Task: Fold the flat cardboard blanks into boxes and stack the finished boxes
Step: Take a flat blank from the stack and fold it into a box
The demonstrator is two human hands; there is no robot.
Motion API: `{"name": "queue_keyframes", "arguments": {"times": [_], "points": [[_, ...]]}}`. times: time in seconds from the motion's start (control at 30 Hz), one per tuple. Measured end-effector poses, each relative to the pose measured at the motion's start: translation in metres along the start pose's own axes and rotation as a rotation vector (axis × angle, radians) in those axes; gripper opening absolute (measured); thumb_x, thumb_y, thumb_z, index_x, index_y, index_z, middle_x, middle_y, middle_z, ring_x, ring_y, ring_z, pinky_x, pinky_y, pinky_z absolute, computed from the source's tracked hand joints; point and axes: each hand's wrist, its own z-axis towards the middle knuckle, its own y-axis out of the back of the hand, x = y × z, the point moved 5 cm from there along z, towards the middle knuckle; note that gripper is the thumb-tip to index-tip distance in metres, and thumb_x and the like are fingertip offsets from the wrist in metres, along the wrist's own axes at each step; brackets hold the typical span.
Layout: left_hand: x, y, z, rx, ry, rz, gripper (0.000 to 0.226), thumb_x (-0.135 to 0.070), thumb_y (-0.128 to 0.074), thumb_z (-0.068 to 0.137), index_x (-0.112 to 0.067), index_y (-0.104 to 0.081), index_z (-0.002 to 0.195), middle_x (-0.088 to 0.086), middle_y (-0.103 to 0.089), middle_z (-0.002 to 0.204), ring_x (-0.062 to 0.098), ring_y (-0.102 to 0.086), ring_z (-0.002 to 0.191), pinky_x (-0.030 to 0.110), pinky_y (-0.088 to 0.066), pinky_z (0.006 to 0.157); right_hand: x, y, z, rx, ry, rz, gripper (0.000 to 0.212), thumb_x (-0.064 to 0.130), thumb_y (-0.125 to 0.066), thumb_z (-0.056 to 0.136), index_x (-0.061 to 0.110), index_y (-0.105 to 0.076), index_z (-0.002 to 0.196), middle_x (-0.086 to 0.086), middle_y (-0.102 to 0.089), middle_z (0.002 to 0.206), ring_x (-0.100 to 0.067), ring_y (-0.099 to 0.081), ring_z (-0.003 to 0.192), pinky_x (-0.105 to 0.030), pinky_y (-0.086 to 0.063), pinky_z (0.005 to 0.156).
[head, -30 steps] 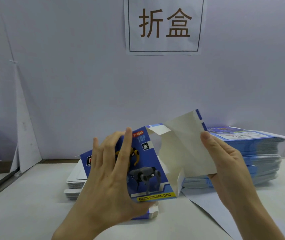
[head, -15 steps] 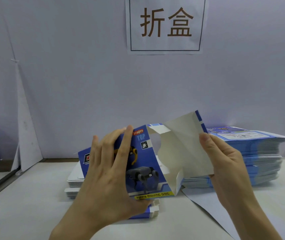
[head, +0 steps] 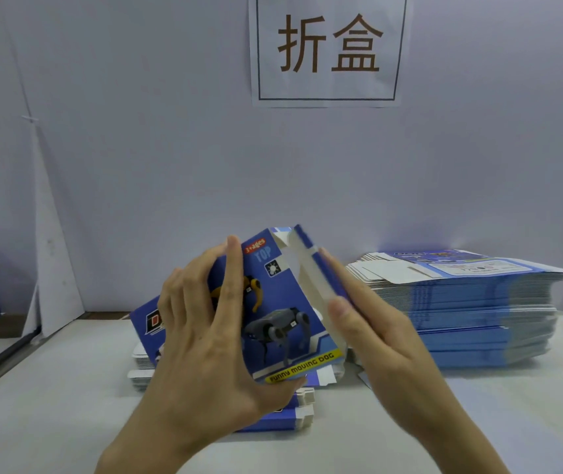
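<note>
The half-folded box (head: 273, 302) is held up just left of the stack of flat blanks (head: 471, 302). The left hand (head: 201, 340) grasps its printed front, fingers spread, thumb hooked under the bottom edge. The right hand (head: 376, 333) pinches the side panel between thumb and straight fingers. Finished boxes (head: 293, 412) lie on the surface (head: 51, 405) left of the stack.
</note>
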Motion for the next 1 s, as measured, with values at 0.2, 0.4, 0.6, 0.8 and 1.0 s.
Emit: {"name": "queue_keyframes", "arguments": {"times": [0.2, 0.4, 0.6, 0.8, 1.0], "points": [[-0.008, 0.003, 0.000, -0.014, -0.028, 0.054, 0.128, -0.077, -0.062, 0.054, -0.009, -0.013, 0.151, 0.017, -0.028, 0.140, 0.034, -0.029, 0.128, 0.061, -0.036, 0.102, -0.001, -0.005, 0.000, -0.014, -0.011, 0.023, 0.044, 0.037, -0.045, 0.095, 0.046, -0.049, 0.137, 0.018, -0.054, 0.140, -0.008, -0.047, 0.134, -0.035, -0.048, 0.104], [-0.017, 0.002, -0.002, -0.027, -0.019, 0.046, 0.128, -0.071, -0.069, 0.052, -0.009, -0.016, 0.150, 0.016, -0.029, 0.140, 0.030, -0.029, 0.129, 0.061, -0.038, 0.101, 0.002, -0.002, -0.002, -0.038, 0.016, -0.061, 0.042, 0.044, -0.040, 0.094, 0.054, -0.048, 0.135, 0.027, -0.046, 0.143, 0.003, -0.037, 0.137, -0.018, -0.039, 0.106], [-0.016, -0.001, -0.002, 0.026, 0.017, -0.008, 0.123, -0.074, -0.059, 0.052, -0.016, -0.013, 0.151, 0.007, -0.027, 0.139, 0.025, -0.028, 0.124, 0.041, -0.027, 0.100, 0.007, -0.010, -0.006, 0.018, 0.050, -0.256, 0.061, 0.050, -0.053, 0.089, 0.049, -0.032, 0.146, 0.032, -0.036, 0.145, 0.004, -0.038, 0.135, -0.017, -0.045, 0.100], [-0.023, -0.007, -0.003, 0.034, -0.054, 0.077, 0.123, -0.069, -0.067, 0.048, -0.009, -0.024, 0.148, 0.017, -0.035, 0.135, 0.030, -0.032, 0.124, 0.042, -0.022, 0.106, 0.004, -0.013, -0.006, 0.016, 0.012, -0.082, 0.071, 0.035, -0.067, 0.082, 0.066, -0.033, 0.136, 0.027, -0.037, 0.134, 0.002, -0.056, 0.117, -0.013, -0.052, 0.083], [-0.014, -0.004, -0.002, 0.025, -0.040, 0.043, 0.123, -0.070, -0.063, 0.051, -0.010, -0.020, 0.149, 0.011, -0.031, 0.137, 0.027, -0.030, 0.122, 0.042, -0.028, 0.100, -0.002, -0.012, -0.005, 0.091, 0.012, 0.007, 0.061, 0.035, -0.063, 0.088, 0.056, -0.039, 0.140, 0.027, -0.035, 0.149, 0.006, -0.040, 0.134, -0.015, -0.046, 0.097]]}}
